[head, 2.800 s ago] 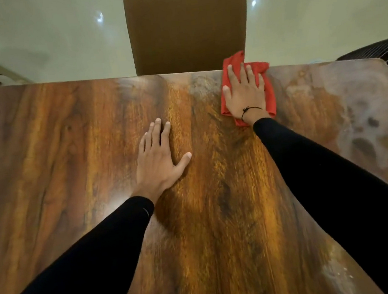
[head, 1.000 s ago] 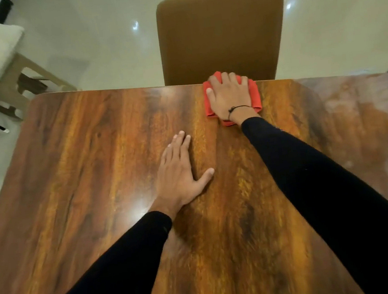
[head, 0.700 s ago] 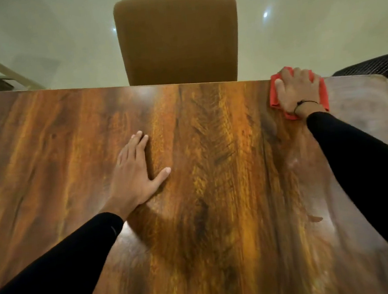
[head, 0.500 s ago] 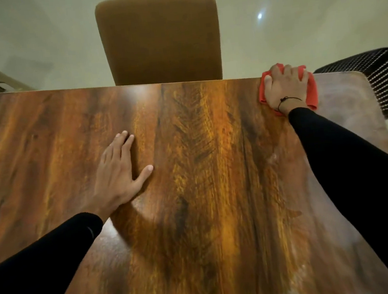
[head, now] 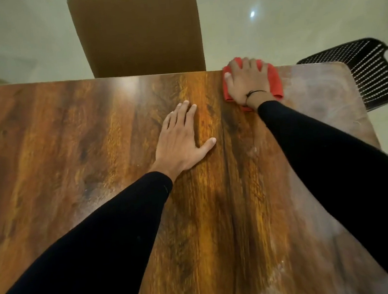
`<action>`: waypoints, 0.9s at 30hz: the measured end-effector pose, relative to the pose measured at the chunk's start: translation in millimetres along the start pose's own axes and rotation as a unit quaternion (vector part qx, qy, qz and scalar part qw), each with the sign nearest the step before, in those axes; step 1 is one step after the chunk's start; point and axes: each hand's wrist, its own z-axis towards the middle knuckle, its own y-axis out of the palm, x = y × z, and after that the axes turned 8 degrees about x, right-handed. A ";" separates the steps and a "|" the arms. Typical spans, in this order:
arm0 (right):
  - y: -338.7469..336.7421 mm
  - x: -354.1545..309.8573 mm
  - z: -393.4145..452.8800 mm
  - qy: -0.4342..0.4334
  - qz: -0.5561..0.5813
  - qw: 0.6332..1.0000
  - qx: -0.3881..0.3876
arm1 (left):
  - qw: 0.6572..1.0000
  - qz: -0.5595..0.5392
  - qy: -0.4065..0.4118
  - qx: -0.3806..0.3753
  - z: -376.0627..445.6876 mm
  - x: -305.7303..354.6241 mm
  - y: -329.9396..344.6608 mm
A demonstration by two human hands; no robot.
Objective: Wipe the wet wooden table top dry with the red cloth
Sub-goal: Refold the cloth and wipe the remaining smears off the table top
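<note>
The red cloth point(head: 274, 80) lies bunched flat on the wooden table top point(head: 69, 140), right at the far edge and toward the right side. Most of it is hidden under the right hand point(head: 246, 82), with red showing past the fingertips, along the thumb side, and in a wider flap on the little-finger side. The right hand presses down on the cloth with its palm flat and its fingers point(head: 249, 64) spread and stretched out, not curled around the fabric; they reach the table's far rim. A thin dark band point(head: 254, 92) circles that wrist, just above a black sleeve point(head: 330, 148).

The left hand point(head: 180, 141) rests palm down on bare wood near the middle of the table, apart from the cloth, its fingers straight and close together and the thumb angled out to the right. It holds nothing. Its arm is also in a black sleeve.

To the right of the cloth the surface looks dull and cloudy with a pale film, and pale specks show near the bottom right. The left part shines with a warm grain.

Beyond the far edge stands a brown chair point(head: 139, 31), its back facing the table. A black slatted chair point(head: 370, 70) sits off the right corner, on a pale glossy floor point(head: 271, 21).
</note>
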 end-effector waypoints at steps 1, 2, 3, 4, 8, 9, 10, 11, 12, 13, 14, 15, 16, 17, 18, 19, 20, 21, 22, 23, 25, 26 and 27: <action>-0.8 -7.4 0.9 -0.019 0.009 1.000 -0.002 | 1.000 0.001 -0.002 -0.003 2.2 0.6 -1.3; 0.3 -12.3 0.8 -0.033 0.018 0.999 0.003 | 1.000 0.000 -0.002 -0.008 2.3 -0.5 -3.1; -0.9 0.3 -0.5 -0.036 0.024 0.999 0.007 | 1.000 -0.003 0.004 -0.011 5.8 10.0 -3.2; -0.5 11.6 -2.2 -0.041 0.029 0.999 0.008 | 1.000 -0.005 0.004 -0.013 6.5 14.4 -3.8; 2.0 67.6 -2.4 -0.024 0.046 0.999 0.005 | 1.000 0.006 -0.006 -0.019 0.2 -3.2 -6.6; 3.0 94.0 -4.1 0.000 0.046 0.999 0.010 | 1.000 0.006 -0.004 -0.019 0.3 -3.6 -6.8; 4.1 122.2 -8.0 0.026 0.046 0.998 0.017 | 1.000 0.006 0.000 -0.021 1.2 -3.6 -7.7; 4.3 151.7 -13.3 0.046 0.043 0.998 0.021 | 1.000 0.006 0.006 -0.023 2.8 -0.7 -8.1; 4.2 172.2 -18.5 0.058 0.043 0.997 0.022 | 1.000 0.006 0.009 -0.020 3.1 0.2 -9.0; 4.7 182.4 -22.2 0.070 0.043 0.996 0.021 | 1.000 0.010 0.011 -0.017 3.1 0.3 -10.4; 4.9 185.6 -24.7 0.087 0.040 0.995 0.019 | 1.000 0.016 0.014 -0.017 3.6 1.7 -11.2; 5.3 182.6 -27.7 0.108 0.034 0.993 0.015 | 0.999 0.022 0.018 -0.022 4.0 4.1 -11.5; 4.6 175.7 -32.3 0.138 0.030 0.990 0.011 | 0.999 0.029 0.027 -0.027 4.2 7.0 -12.0; 4.1 167.3 -38.1 0.167 0.024 0.986 0.013 | 0.998 0.034 0.040 -0.029 4.3 9.7 -12.4; 3.9 157.9 -45.1 0.190 0.017 0.982 0.017 | 0.997 0.038 0.057 -0.032 5.8 11.0 -13.5; 4.3 149.1 -52.9 0.202 0.013 0.979 0.017 | 0.995 0.040 0.078 -0.039 6.9 11.8 -15.4; 4.9 142.7 -60.5 0.207 0.011 0.978 0.017 | 0.993 0.041 0.102 -0.049 8.0 12.7 -16.3; 6.2 138.5 -66.0 0.204 0.005 0.979 0.018 | 0.990 0.042 0.120 -0.056 9.2 16.1 -16.2; 7.7 136.1 -69.1 0.201 -0.001 0.979 0.020 | 0.989 0.041 0.127 -0.061 10.8 22.5 -14.8; 6.6 136.4 -68.3 0.200 -0.001 0.980 0.019 | 0.989 0.035 0.128 -0.062 15.5 33.7 -12.0; 4.8 137.8 -64.9 0.206 0.008 0.978 0.017 | 0.989 0.017 0.133 -0.067 27.0 64.5 -2.0; 7.5 137.8 -64.5 0.212 0.003 0.977 0.025 | 0.986 0.011 0.150 -0.072 31.5 77.8 5.1; 11.1 138.1 -63.9 0.216 -0.007 0.976 0.034 | 0.983 0.009 0.168 -0.071 36.1 86.9 11.4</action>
